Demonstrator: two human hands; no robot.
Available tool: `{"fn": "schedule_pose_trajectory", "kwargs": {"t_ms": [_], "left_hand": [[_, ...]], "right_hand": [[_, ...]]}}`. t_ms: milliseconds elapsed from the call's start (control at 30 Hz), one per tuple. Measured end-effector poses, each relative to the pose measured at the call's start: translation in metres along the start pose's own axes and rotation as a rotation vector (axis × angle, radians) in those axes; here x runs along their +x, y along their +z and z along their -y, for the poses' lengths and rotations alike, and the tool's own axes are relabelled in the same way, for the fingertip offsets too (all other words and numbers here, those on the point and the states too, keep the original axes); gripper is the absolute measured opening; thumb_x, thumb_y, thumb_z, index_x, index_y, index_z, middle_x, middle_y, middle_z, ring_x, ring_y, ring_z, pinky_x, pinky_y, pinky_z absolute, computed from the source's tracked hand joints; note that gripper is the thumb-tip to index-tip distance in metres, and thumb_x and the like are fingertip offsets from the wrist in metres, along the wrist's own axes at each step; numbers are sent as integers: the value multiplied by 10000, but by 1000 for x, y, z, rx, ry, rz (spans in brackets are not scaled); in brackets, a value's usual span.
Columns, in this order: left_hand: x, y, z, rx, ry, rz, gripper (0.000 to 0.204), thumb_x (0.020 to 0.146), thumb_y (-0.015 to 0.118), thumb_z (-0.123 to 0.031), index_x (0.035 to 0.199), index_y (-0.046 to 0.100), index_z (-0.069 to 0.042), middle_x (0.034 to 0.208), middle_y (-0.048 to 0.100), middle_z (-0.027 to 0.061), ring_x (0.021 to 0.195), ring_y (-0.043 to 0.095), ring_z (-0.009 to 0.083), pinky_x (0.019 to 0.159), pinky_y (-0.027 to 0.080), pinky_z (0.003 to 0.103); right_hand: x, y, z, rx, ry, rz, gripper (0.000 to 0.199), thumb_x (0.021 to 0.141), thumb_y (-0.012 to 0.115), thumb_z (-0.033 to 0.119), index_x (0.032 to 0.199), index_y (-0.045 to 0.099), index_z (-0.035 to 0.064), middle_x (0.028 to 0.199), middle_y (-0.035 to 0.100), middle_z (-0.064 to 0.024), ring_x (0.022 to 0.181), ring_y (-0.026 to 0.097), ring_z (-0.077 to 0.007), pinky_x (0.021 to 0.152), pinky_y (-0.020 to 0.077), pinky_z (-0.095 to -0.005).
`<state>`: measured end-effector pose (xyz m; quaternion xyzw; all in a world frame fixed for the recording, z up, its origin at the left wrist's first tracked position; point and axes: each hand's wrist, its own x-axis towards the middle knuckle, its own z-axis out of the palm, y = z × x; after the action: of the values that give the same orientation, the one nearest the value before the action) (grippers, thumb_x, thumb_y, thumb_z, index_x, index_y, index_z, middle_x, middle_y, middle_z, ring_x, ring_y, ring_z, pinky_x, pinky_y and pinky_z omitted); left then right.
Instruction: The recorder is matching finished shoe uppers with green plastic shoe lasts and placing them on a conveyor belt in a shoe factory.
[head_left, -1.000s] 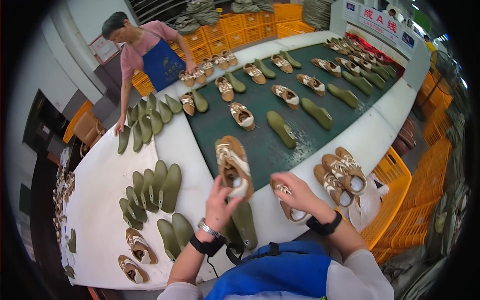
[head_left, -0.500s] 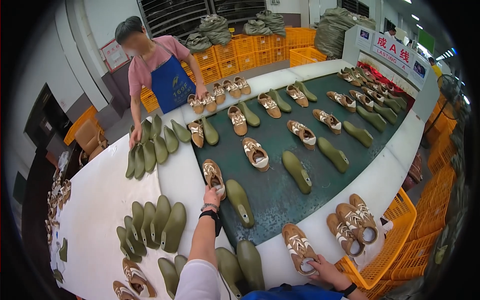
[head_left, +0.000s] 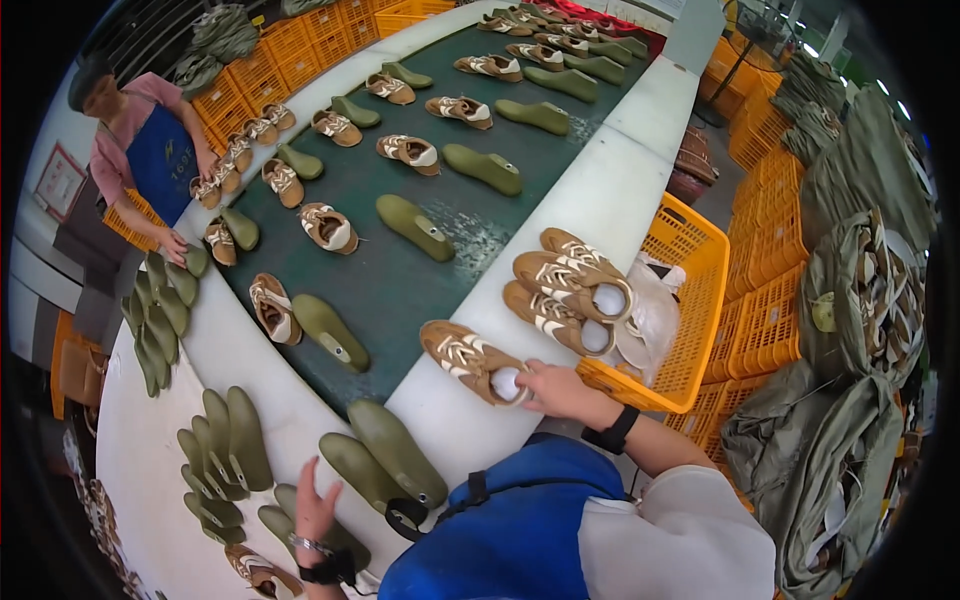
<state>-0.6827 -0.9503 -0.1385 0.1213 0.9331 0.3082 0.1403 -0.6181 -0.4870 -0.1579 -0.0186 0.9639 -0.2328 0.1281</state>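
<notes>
Head view: right hand (head_left: 560, 388) clamped, fingers around heel of brown sneaker upper (head_left: 470, 358) lying on white table edge (head_left: 600, 200) beside green conveyor belt (head_left: 420, 270). Left hand (head_left: 315, 505) open, fingers spread, hovering over olive shoe lasts (head_left: 385, 460), touching none clearly. Step judged: pairing upper with last; calls for firm grip on one last. Count: three more uppers atop yellow crate (head_left: 700, 290); two lasts nearest left hand.
</notes>
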Motion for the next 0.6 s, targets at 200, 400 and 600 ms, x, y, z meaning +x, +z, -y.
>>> {"fn": "schedule_pose_trajectory", "kwargs": {"t_ms": [200,400,600], "left_hand": [[-67,108,6,-480,-274,-143,843,746,721,-274,1359,230,32,1354,308,243,1261,326,350,1049,280,387],[-40,122,-68,109,-101,-495,900,617,780,-431,1336,364,-87,1360,259,310,1265,255,461,1025,297,495],[-20,131,-69,265,-98,-310,683,634,702,-470,1201,539,-126,1212,496,219,1192,347,455,943,374,518]], "right_hand": [[-14,-44,-21,28,69,-268,394,752,634,182,1130,568,92,1078,602,-159,966,586,-326,814,480,-385],[-16,-119,-115,-178,149,-288,722,613,753,331,1246,490,105,1228,494,-220,1145,455,-375,967,382,-396],[11,-106,-184,328,127,107,994,627,776,372,1399,254,27,1391,351,-190,1294,330,-260,1066,265,-318]]}}
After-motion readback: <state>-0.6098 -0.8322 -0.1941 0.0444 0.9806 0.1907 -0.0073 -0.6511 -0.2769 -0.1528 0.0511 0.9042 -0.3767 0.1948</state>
